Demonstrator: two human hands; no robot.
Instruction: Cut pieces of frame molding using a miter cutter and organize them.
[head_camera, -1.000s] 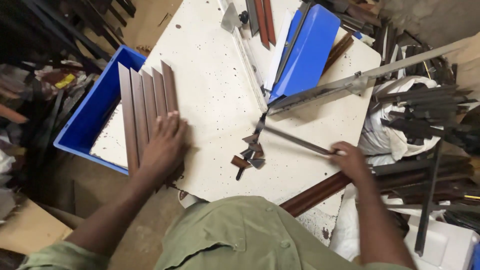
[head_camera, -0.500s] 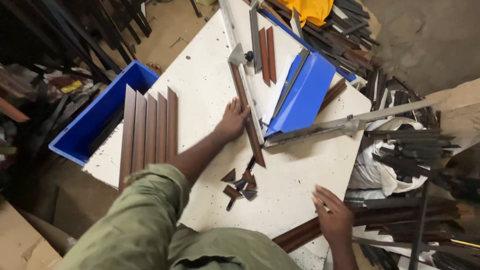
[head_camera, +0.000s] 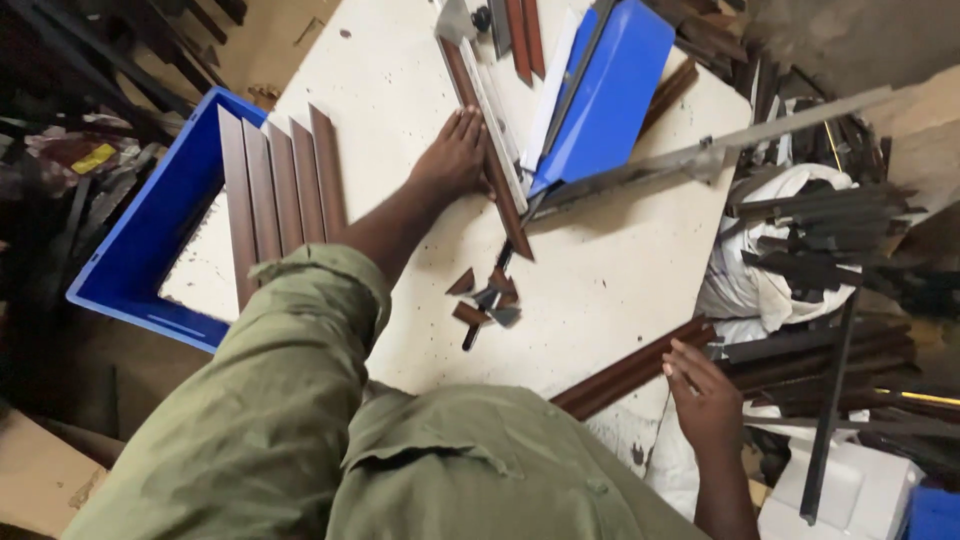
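Two bare hands are at work over a white worktable. Left hand lies flat, fingers together and extended, pressing on a long brown profile strip that runs from twelve o'clock down toward the table centre, alongside a pale metal guide rail. Right hand, at four o'clock by the table edge, has its fingers curled against the end of a bundle of brown strips; whether it grips them cannot be told. Four cut brown strips lie side by side at ten o'clock, partly over a blue plastic crate. Small angled brown offcuts sit near centre. A blue panel leans at one o'clock.
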